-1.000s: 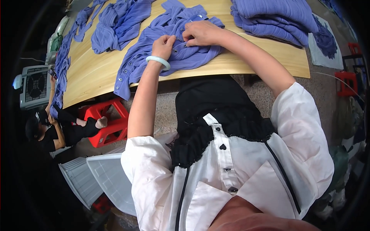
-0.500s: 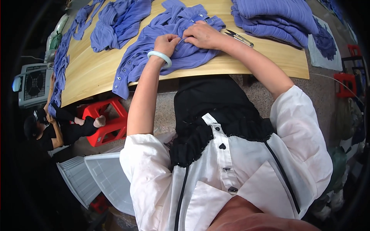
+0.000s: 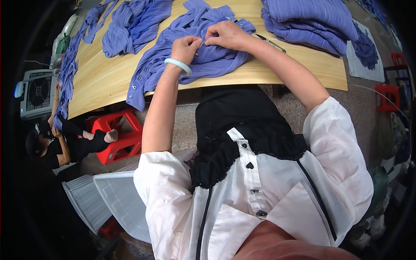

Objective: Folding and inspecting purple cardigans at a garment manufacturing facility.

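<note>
Centrally at the frame's top, the left hand (image 3: 187, 47) and right hand (image 3: 227, 35) pinch folds of a purple snap-buttoned garment (image 3: 190, 60) spread on the wooden bench (image 3: 104, 82); white plastic bins (image 3: 108, 201) sit lower left.

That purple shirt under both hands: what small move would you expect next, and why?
Probably a short slide along the button edge to the next fastener. Both the left hand and the right hand pinch the purple shirt at one spot, and more snaps show along the strip hanging toward the table edge.
</note>
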Available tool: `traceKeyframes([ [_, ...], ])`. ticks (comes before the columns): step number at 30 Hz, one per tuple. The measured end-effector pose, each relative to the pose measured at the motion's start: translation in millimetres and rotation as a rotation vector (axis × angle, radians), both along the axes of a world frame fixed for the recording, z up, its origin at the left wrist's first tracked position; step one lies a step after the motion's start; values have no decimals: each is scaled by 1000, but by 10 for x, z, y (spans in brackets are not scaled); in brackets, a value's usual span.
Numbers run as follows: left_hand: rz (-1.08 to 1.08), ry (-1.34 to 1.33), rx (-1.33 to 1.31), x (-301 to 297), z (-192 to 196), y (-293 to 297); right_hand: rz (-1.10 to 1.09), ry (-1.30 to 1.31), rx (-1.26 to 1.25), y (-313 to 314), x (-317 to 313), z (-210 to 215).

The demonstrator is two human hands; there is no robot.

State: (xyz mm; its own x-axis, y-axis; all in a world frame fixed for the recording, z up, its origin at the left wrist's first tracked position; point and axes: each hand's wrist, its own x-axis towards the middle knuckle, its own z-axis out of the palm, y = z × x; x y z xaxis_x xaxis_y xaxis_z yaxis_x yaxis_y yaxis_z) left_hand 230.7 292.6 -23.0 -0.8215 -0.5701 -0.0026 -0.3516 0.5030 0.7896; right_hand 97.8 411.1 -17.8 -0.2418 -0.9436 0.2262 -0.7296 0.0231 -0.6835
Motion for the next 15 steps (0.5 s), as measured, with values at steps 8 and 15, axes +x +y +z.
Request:
traceKeyframes([
  [8, 49, 73, -17, 0, -30, 26, 56, 228, 40, 10, 57, -150],
  [15, 122, 19, -273, 31, 87, 101, 10, 91, -77, 55, 56, -91],
])
